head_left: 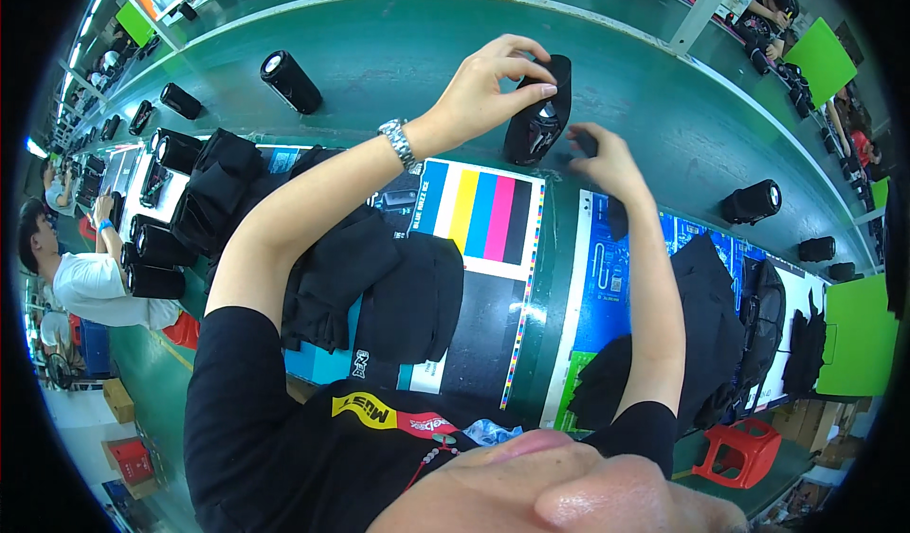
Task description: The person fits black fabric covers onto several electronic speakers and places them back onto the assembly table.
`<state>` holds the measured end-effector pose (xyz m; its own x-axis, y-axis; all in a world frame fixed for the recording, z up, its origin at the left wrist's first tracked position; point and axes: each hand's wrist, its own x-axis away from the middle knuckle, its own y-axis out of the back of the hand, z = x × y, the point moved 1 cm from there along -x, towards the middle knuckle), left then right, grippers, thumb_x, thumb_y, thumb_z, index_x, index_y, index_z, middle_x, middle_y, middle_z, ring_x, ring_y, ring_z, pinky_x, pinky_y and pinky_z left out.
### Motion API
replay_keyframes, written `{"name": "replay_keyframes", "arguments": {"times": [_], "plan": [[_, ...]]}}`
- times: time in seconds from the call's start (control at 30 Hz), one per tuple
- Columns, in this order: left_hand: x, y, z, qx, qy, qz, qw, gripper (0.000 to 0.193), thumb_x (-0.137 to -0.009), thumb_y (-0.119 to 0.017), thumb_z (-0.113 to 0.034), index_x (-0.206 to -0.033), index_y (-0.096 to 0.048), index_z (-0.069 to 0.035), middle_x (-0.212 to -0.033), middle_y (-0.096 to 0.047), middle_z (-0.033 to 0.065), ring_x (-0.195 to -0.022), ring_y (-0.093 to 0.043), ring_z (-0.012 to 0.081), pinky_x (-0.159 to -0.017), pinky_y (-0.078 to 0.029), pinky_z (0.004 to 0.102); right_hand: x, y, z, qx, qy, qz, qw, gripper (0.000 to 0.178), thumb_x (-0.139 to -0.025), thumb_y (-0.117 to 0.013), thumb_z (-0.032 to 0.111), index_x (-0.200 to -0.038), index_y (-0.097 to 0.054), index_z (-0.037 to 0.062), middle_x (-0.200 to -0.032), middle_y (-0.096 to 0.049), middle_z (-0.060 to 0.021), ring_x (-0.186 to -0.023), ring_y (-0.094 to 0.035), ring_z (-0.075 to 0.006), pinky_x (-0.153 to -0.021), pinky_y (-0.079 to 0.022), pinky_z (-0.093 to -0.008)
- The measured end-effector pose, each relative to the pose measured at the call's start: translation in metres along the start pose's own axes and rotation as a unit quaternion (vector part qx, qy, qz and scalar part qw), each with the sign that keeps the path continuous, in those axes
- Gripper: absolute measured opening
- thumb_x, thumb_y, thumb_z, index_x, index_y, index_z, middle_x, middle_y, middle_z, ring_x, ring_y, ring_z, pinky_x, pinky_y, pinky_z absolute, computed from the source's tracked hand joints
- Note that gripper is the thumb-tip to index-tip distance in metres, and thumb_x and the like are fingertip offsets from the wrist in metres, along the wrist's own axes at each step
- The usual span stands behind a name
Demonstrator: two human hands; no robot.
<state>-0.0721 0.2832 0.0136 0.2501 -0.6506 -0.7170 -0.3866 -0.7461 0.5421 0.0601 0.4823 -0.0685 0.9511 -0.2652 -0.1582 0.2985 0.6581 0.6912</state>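
Note:
A black cylindrical speaker stands on the green surface in front of me, slightly tilted in the picture. My left hand reaches over its upper part, thumb and fingers curled round the top edge. Black material shows behind those fingers; whether it is cloth or the speaker's own side I cannot make out. Just right of the speaker, my right hand is apart from it, with its fingers loosely bent and spread. A small dark patch shows by its fingertips, too unclear to name.
Piles of black cloth bags lie nearer me on the left, more black cloth on the right. Other speakers stand along the green line. A co-worker sits at far left; a red stool is at lower right.

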Motion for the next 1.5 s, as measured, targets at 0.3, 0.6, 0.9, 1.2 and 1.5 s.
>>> {"name": "replay_keyframes", "arguments": {"times": [0.3,0.6,0.9,1.2,1.5], "plan": [[-0.008,-0.069,0.035,0.465,0.337,-0.213,0.79,0.056,-0.098,-0.04,-0.047,-0.111,-0.061,0.004,-0.107,-0.063,0.0119,-0.102,-0.058,0.0162,-0.093,-0.042,0.0294,-0.093,-0.01,0.031,-0.413,-0.122,-0.229,0.873,0.017,-0.086,-0.059,0.017,-0.097,-0.065,0.0046,-0.085,-0.069,-0.005,-0.076,-0.059,-0.0143,-0.071,-0.045,-0.0288],[0.011,-0.113,0.031,0.382,0.256,-0.168,0.872,0.069,-0.099,-0.021,-0.051,-0.103,-0.063,0.003,-0.097,-0.065,0.0114,-0.091,-0.06,0.0152,-0.085,-0.046,0.0262,-0.074,-0.032,0.014,-0.577,-0.086,-0.191,0.79,0.023,-0.088,-0.06,0.021,-0.083,-0.062,-0.0011,-0.076,-0.062,-0.0058,-0.063,-0.059,-0.0125,-0.056,-0.046,-0.0245],[0.027,-0.158,0.053,0.43,0.327,-0.216,0.814,0.064,-0.1,-0.023,-0.044,-0.088,-0.064,0.004,-0.079,-0.064,0.0089,-0.074,-0.057,0.0152,-0.075,-0.045,0.0285,-0.069,-0.058,-0.06,-0.504,-0.074,-0.205,0.836,0.018,-0.083,-0.065,0.015,-0.083,-0.069,-0.0023,-0.073,-0.064,-0.0014,-0.061,-0.058,-0.0092,-0.055,-0.044,-0.0238],[0.033,-0.103,0.042,0.28,0.392,-0.171,0.859,0.057,-0.1,-0.033,-0.045,-0.1,-0.062,0.005,-0.096,-0.068,0.0129,-0.092,-0.059,0.0173,-0.085,-0.042,0.0291,-0.027,-0.008,-0.036,-0.373,-0.205,-0.419,0.802,0.044,-0.097,-0.046,0.039,-0.097,-0.065,-0.0003,-0.077,-0.066,-0.0074,-0.064,-0.055,-0.0117,-0.054,-0.043,-0.0264],[0.043,0.005,-0.035,0.327,0.279,0.004,0.903,0.04,-0.096,-0.054,-0.035,-0.113,-0.061,0.0,-0.105,-0.066,0.0053,-0.102,-0.057,0.0126,-0.09,-0.043,0.028,0.021,0.018,0.112,-0.568,-0.011,-0.118,0.814,0.062,-0.1,-0.027,0.049,-0.115,-0.059,-0.0023,-0.111,-0.063,-0.013,-0.101,-0.056,-0.0191,-0.084,-0.046,-0.0329]]}}
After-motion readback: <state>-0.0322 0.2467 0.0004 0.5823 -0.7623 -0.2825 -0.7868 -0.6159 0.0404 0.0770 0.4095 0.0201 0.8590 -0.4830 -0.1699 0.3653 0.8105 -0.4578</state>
